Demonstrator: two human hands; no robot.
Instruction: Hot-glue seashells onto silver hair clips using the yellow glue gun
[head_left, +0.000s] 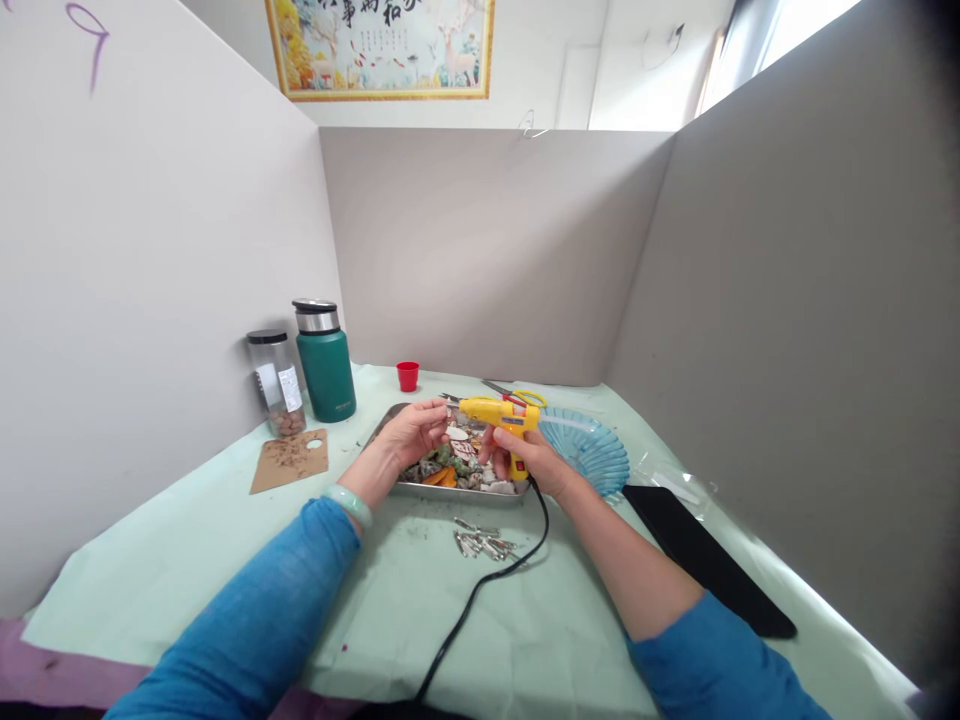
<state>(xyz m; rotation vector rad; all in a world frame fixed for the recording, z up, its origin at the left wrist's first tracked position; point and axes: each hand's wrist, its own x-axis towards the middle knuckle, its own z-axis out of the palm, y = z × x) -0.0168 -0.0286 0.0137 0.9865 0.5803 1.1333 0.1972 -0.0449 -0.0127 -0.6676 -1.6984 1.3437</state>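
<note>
My right hand point(529, 455) is wrapped round a yellow hot glue gun point(491, 411), whose nozzle points left. A clear glue stick point(566, 422) juts from its back end. Close to the nozzle tip, my left hand point(415, 432) has its fingers pinched together; whatever is between them is too small to make out. Below both hands lies a metal tray point(457, 493) of shells and stones point(459, 462), partly covered by the hands and gun. Several silver metal clips point(484, 543) are heaped on the cloth in front of the tray.
A black cord point(480, 590) runs from the gun toward me. At left stand a green bottle point(327, 372), a clear jar point(277, 385) and a cardboard piece point(289, 462). A red cup point(408, 376), scissors point(529, 398), blue plate point(600, 450) and black strip point(705, 560) lie around the tray.
</note>
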